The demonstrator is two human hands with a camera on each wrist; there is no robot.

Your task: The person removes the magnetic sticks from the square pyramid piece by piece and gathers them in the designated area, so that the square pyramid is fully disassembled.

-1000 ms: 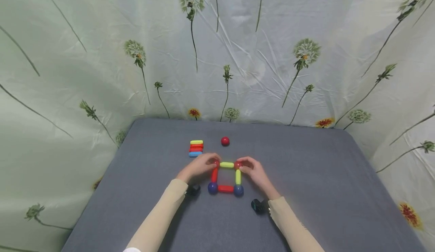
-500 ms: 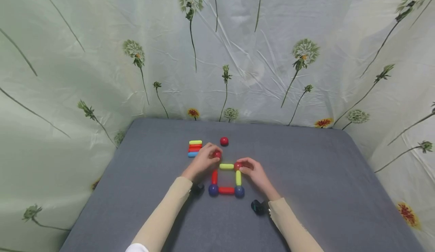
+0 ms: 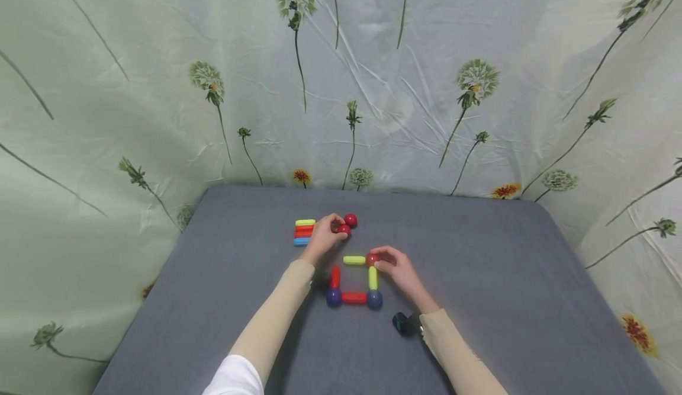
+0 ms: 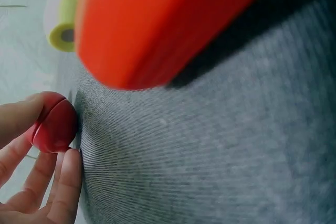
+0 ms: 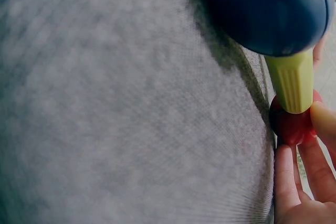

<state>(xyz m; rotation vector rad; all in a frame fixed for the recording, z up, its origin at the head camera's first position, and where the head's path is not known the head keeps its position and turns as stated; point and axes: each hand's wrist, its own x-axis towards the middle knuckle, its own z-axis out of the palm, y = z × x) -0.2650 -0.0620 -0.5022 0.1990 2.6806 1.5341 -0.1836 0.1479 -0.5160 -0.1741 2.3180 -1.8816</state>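
Red balls point(image 3: 350, 220) number three; left grip point(image 3: 322, 238) pinches one, right grip point(image 3: 401, 269) another; two blue balls point(image 3: 334, 297)

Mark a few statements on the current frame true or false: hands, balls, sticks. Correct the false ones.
1. The left hand holds a red ball. True.
2. The right hand grips the corner red ball. True.
3. A ball caps the far yellow stick's left end. False: the far yellow stick has a bare left end.
4. The near red stick lies between two blue balls. True.
5. Every stick in the side row is yellow. False: the side row shows yellow, red and blue.
6. The right hand is nearer that row. False: the left hand is.
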